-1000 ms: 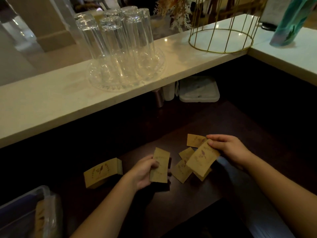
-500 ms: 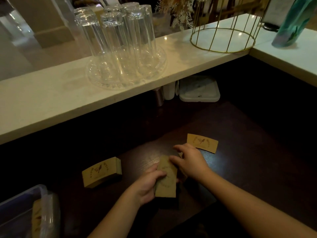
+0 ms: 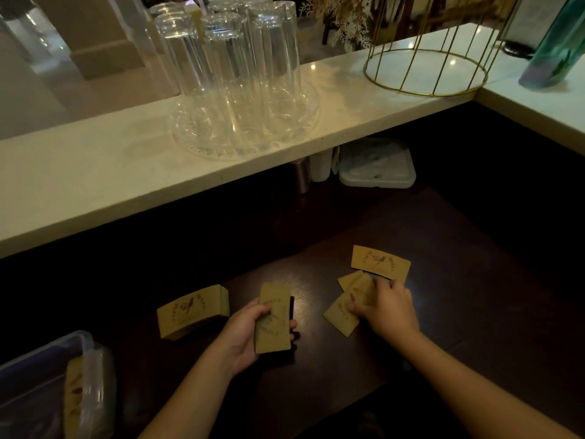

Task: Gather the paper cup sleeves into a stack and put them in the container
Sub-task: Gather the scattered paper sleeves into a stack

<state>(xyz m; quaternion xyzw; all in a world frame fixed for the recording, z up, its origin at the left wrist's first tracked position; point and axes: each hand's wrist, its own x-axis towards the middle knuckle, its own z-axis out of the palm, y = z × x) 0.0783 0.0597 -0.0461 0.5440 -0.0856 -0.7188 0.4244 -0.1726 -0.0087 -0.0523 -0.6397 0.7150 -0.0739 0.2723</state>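
Flat brown paper cup sleeves with a bird print lie on a dark wooden counter. My left hand [image 3: 243, 337] grips a small pile of sleeves [image 3: 273, 318] held upright. A thicker stack of sleeves [image 3: 193, 310] rests to its left. My right hand [image 3: 387, 308] presses its fingers on two or three loose sleeves [image 3: 343, 308] lying on the counter. One more single sleeve [image 3: 380, 262] lies just beyond that hand. A clear plastic container [image 3: 47, 388] sits at the bottom left, with a sleeve visible inside.
A pale stone shelf [image 3: 110, 166] runs above the counter, carrying a glass tray of upturned glasses [image 3: 234, 74] and a gold wire basket [image 3: 425, 68]. A white lidded box [image 3: 376, 164] and small cups sit under the shelf. A teal bottle [image 3: 554, 49] stands far right.
My right hand has left the pile in my left hand and moved right onto the loose sleeves. The pile in my left hand stays in place.
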